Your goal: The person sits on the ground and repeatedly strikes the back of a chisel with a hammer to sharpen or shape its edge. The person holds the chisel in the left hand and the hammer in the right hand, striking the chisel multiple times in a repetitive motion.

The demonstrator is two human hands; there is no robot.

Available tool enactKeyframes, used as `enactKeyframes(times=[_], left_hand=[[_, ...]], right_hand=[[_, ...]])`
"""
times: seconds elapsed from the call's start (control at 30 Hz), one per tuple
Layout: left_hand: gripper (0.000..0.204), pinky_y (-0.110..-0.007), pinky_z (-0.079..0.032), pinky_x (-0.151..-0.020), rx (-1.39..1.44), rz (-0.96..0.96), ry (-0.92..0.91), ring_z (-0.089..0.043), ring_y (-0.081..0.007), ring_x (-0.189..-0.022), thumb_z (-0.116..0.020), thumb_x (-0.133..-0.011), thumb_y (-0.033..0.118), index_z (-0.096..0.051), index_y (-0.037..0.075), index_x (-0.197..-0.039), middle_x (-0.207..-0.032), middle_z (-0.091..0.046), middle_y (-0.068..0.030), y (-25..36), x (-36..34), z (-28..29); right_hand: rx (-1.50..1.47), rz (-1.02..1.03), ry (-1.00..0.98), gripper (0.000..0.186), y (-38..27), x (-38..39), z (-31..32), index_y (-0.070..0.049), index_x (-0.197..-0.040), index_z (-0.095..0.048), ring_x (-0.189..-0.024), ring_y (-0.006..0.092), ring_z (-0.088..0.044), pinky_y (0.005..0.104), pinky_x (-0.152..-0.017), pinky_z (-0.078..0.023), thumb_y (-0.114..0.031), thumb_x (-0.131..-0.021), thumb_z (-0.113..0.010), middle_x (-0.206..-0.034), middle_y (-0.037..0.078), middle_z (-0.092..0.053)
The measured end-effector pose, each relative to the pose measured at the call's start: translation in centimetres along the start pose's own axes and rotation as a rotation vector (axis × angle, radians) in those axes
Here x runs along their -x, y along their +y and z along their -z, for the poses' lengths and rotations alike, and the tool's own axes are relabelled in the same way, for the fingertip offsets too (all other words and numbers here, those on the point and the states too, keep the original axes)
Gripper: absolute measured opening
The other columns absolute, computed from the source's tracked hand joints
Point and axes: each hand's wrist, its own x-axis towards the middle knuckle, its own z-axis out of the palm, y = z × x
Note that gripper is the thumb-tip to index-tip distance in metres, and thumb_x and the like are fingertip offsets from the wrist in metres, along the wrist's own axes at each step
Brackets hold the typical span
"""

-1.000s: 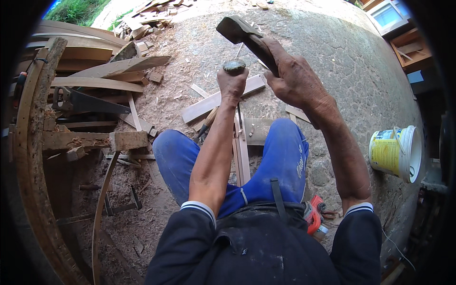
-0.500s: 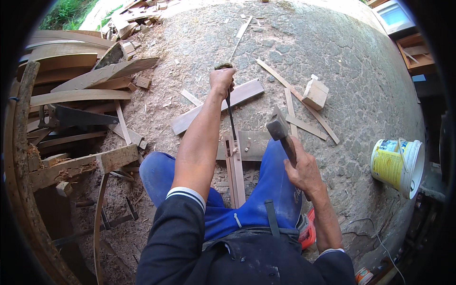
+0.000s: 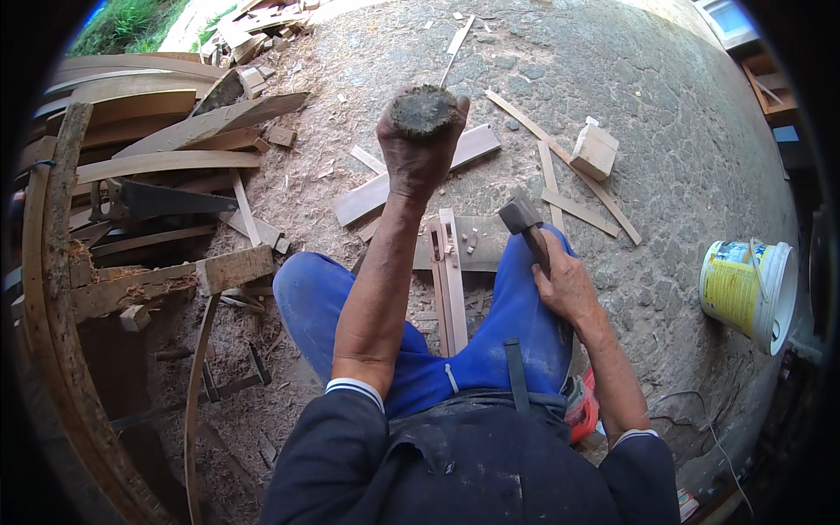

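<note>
My left hand (image 3: 411,157) is raised high above the work, closed around a chisel (image 3: 424,109); I see the worn round top of its handle, while the blade is hidden behind my fist. My right hand (image 3: 564,289) is closed on the handle of a hammer (image 3: 518,214), whose dark metal head rests low over my right knee (image 3: 507,315). Between my legs lies a narrow pale wooden piece (image 3: 453,297) with a slot near its far end, across a flat board (image 3: 477,245) with small chips on it.
Stacked curved planks (image 3: 157,157), a handsaw (image 3: 157,197) and a rough wooden frame (image 3: 52,262) crowd the left. Loose strips (image 3: 560,149) and a wood block (image 3: 593,153) lie ahead on the pavement. A white bucket (image 3: 735,289) is on its side at right.
The hammer has dropped from high beside my left hand to over my right knee. In the last half second my left hand has lifted the chisel away from the slotted piece, toward the camera.
</note>
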Motion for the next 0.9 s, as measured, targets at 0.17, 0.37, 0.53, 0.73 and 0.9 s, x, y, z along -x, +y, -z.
enactKeyframes(times=[0.17,0.37,0.53,0.73,0.9], left_hand=[[0.026,-0.032,-0.051,-0.060,-0.070,-0.093,-0.069,-0.063,-0.0132,-0.061,-0.085,-0.085,0.021,-0.068,0.004,-0.075,-0.068,-0.067,-0.0017,0.4,4.6,0.4],[0.027,-0.027,-0.046,-0.050,0.067,0.014,-0.041,-0.059,-0.0088,-0.050,-0.080,-0.090,0.013,-0.067,0.004,-0.068,-0.057,-0.062,0.0004,-1.2,4.4,1.1],[0.018,-0.033,-0.055,-0.070,0.152,0.178,-0.051,-0.070,-0.0160,-0.071,-0.084,-0.084,0.016,-0.073,0.002,-0.083,-0.078,-0.074,-0.0062,-2.0,4.1,1.2],[0.018,-0.030,-0.052,-0.063,0.246,0.195,-0.024,-0.066,-0.0133,-0.062,-0.082,-0.086,0.014,-0.071,0.002,-0.078,-0.070,-0.070,-0.0038,-2.9,4.2,1.7],[0.018,-0.032,-0.055,-0.069,0.155,0.226,0.025,-0.071,-0.0149,-0.070,-0.083,-0.083,0.015,-0.073,0.000,-0.083,-0.074,-0.074,-0.0063,-3.0,3.4,0.6]], right_hand=[[0.043,-0.033,-0.026,0.061,-0.5,0.1,0.1,-0.002,-0.147,-0.039,-0.103,0.0537,-0.066,0.0574,-0.091,-0.054,-0.014,-0.092,-0.064,-0.108,0.037,-0.067],[0.103,-0.068,-0.049,0.061,-0.9,-0.1,0.1,-0.002,-0.147,-0.039,-0.104,0.0535,-0.066,0.0576,-0.093,-0.053,-0.014,-0.092,-0.063,-0.108,0.036,-0.068],[0.102,-0.059,-0.038,0.061,-0.6,-0.2,-0.1,-0.002,-0.147,-0.038,-0.101,0.0522,-0.068,0.0587,-0.092,-0.053,-0.017,-0.092,-0.063,-0.105,0.036,-0.068],[0.079,-0.091,-0.037,0.061,-1.0,-0.2,0.0,-0.005,-0.147,-0.040,-0.106,0.0541,-0.065,0.0575,-0.095,-0.052,-0.013,-0.091,-0.065,-0.110,0.036,-0.068],[0.093,-0.081,-0.043,0.059,-1.3,-0.1,0.3,-0.003,-0.145,-0.039,-0.102,0.0529,-0.066,0.0583,-0.093,-0.053,-0.015,-0.092,-0.063,-0.106,0.036,-0.068]])
